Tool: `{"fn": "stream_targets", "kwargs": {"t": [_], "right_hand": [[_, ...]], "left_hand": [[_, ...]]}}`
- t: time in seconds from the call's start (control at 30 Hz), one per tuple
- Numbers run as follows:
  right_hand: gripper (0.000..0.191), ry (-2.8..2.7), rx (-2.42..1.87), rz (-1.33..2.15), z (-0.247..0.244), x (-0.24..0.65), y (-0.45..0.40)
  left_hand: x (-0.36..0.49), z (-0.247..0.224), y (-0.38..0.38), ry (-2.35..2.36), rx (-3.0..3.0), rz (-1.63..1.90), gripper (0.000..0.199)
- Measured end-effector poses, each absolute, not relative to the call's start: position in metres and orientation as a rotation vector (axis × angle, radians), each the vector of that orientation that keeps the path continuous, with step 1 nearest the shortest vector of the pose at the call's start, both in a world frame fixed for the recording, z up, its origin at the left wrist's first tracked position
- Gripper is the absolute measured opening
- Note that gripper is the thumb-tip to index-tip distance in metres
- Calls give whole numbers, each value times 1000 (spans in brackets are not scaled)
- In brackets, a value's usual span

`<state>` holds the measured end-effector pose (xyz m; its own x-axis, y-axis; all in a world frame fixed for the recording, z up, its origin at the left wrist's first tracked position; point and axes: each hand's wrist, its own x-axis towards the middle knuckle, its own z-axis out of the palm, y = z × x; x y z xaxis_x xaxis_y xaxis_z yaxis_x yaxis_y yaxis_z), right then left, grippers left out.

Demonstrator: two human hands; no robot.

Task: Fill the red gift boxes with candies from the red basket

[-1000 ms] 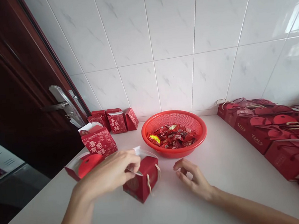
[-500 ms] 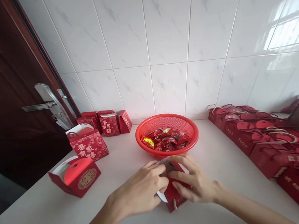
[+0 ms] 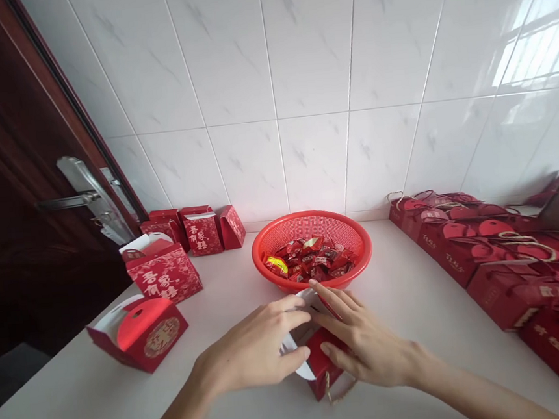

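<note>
A small red paper gift box (image 3: 324, 357) with white inner flaps and a twine handle sits on the white counter, its top opened up. My left hand (image 3: 259, 345) is at its left side, fingers stretched and apart, thumb over the white flap. From the right, my right hand (image 3: 364, 339) grips the box, with the fingers across its right flap and the thumb against its red face. Parts of the box are covered by both hands. Just behind it stands a red plastic basket (image 3: 266, 279) containing red-wrapped candies (image 3: 318, 258) and one yellow-marked packet (image 3: 276, 266).
To the left are an open-topped red box (image 3: 146, 335), a patterned red box (image 3: 165, 271), and several more boxes (image 3: 203, 232) by the tiled wall. Rows of red boxes with twine handles (image 3: 490, 263) line the right side. A dark door (image 3: 6, 161) borders the counter's left.
The fingers of my left hand have straightened and spread from a curled hold. My right fingers have stretched out over the box. The box's opening and twine handle show more.
</note>
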<state>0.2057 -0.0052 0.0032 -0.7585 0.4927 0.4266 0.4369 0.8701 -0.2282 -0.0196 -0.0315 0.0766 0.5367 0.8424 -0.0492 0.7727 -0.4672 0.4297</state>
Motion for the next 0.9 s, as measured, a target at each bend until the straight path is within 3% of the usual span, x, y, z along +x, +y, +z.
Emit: {"fn": "stream_targets", "kwargs": {"t": [0.1, 0.23, 0.4, 0.53, 0.7, 0.9], "right_hand": [[27, -2544, -696, 329, 8, 208, -5], [29, -2420, -619, 575, 12, 217, -2], [4, -2314, -349, 538, 12, 224, 4], [25, -2232, -244, 592, 8, 220, 5], [28, -2164, -281, 665, 17, 219, 5], [16, -2169, -582, 518, 49, 226, 52]], "left_hand": [[-24, 74, -32, 1346, 2360, 192, 30], [-28, 71, -27, 1311, 2377, 190, 44], [-28, 75, -19, 1236, 2356, 186, 57], [-25, 78, -17, 1252, 2371, 90, 62], [-17, 90, -16, 1125, 2430, -7, 32], [-19, 104, -3, 1085, 2515, 243, 31]]}}
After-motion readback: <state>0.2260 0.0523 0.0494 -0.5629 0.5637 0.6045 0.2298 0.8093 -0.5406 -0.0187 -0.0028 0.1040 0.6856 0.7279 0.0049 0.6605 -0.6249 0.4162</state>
